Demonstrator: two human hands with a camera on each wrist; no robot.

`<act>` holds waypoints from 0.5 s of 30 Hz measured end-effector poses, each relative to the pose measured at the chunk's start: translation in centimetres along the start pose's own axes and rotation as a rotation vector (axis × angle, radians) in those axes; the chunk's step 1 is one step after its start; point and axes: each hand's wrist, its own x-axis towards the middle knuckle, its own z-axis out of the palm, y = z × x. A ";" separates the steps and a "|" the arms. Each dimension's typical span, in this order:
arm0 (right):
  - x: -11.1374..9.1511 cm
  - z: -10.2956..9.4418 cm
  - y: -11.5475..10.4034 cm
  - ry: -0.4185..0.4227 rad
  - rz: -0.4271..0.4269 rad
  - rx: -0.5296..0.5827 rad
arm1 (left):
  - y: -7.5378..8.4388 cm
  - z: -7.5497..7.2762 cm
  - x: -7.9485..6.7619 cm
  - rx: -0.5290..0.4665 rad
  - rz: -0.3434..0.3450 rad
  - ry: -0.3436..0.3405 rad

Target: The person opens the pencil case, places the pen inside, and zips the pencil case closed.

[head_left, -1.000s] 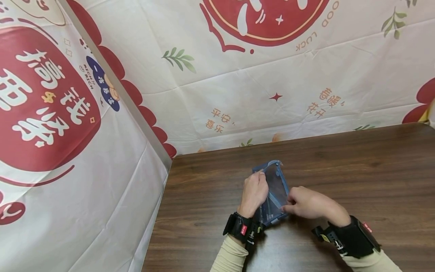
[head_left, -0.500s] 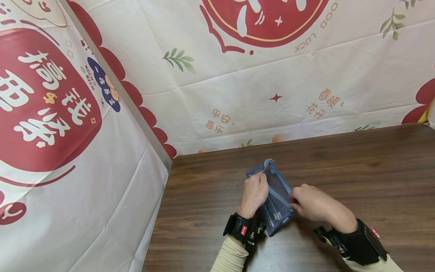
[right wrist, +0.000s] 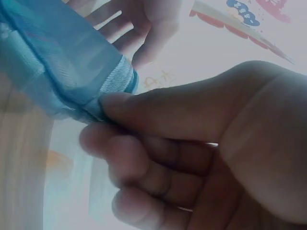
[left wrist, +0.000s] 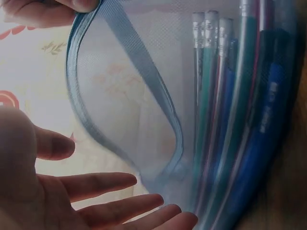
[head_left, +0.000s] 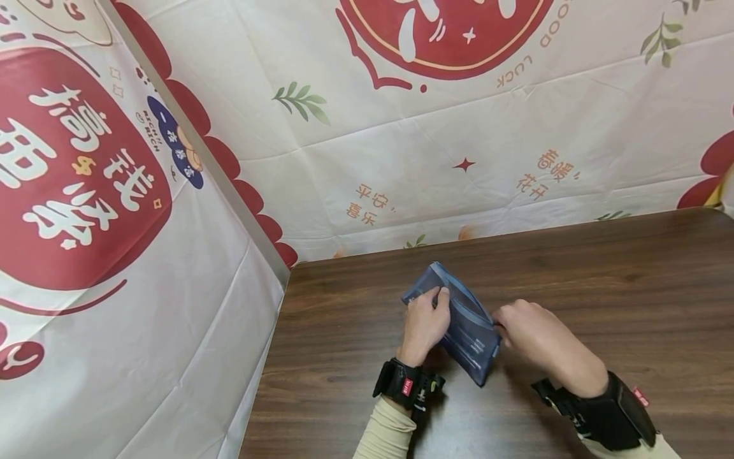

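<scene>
A translucent blue mesh pencil case is held above the table in the head view, tilted, its mouth gaping. Through its wall in the left wrist view show several pencils with metal eraser ends, and a blue pen. My right hand pinches the case's corner at the end of the zipper between thumb and curled fingers. My left hand lies against the other side of the case. Its fingers are spread and fairly straight, the tips at the mesh.
The brown wooden table spreads beneath both hands. A white printed cloth hangs behind its far edge. Another printed cloth panel borders the left side.
The pencil case has turned, its far end swinging left and its near end right. My right hand has moved slightly right and away from me with its corner. The left hand has barely moved.
</scene>
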 end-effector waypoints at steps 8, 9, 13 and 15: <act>0.0 -0.4 0.7 0.099 -0.105 -0.060 | -1.6 -2.1 0.8 -0.046 -0.047 0.004; -0.1 -0.4 0.8 0.112 -0.120 -0.063 | -1.8 -2.3 0.9 -0.060 -0.053 0.004; 0.0 -0.5 1.1 0.161 -0.182 -0.068 | -2.7 -3.3 1.2 -0.125 -0.079 0.000; -0.1 -0.5 1.2 0.187 -0.211 -0.070 | -3.0 -3.7 1.3 -0.139 -0.083 -0.002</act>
